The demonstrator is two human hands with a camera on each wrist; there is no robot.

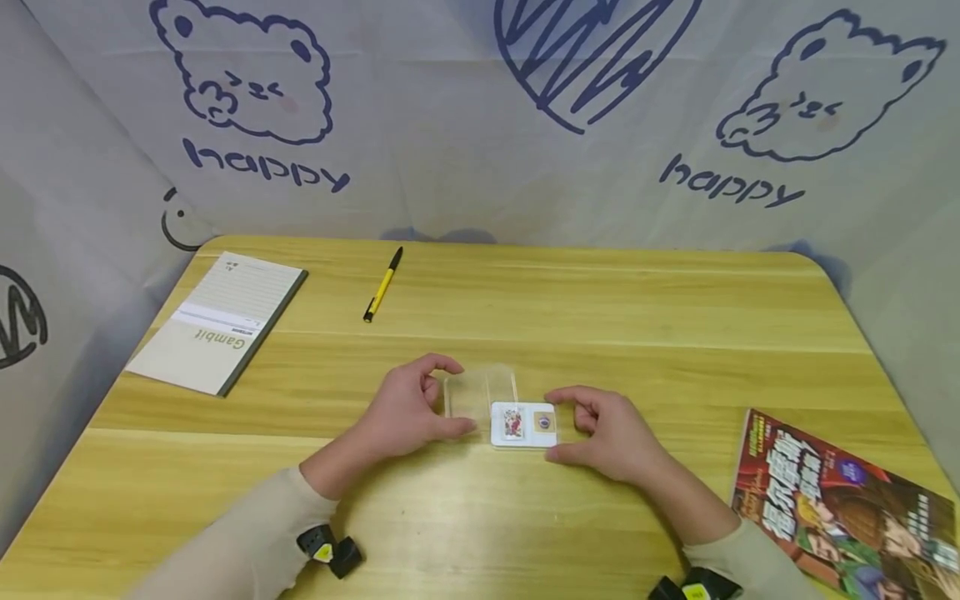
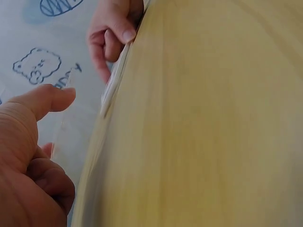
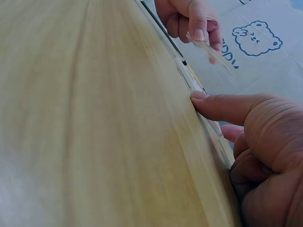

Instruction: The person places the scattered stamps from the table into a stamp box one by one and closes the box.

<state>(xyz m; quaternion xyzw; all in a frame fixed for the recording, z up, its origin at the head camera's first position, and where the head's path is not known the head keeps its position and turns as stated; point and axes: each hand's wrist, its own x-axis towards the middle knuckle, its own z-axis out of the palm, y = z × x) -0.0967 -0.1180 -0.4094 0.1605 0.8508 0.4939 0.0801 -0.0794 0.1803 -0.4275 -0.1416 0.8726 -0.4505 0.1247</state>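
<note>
the box, white with rounded corners, lies at the middle of the table, just below the centre of the head view. taking it as the clock's hub, with 12 at the far edge of the table, the right hand comes in from 3 and grips the box's 3 o'clock end, thumb on the near edge and forefinger on the far one. the left hand, at 9, pinches the cover, a clear piece, by its 9 o'clock end between thumb and forefinger. the hands are apart from each other. the cover sits at 10 from the box and overlaps its far left corner in the head view; the right wrist view shows it raised and tilted. on the box, a colourful picture lies toward 9 and a small tan square toward 3.

farther out, a yellow and black pen lies between 10 and 11, a pale notebook between 9 and 10, and a magazine near 3:30. a white cloth with blue drawings hangs past 12.
</note>
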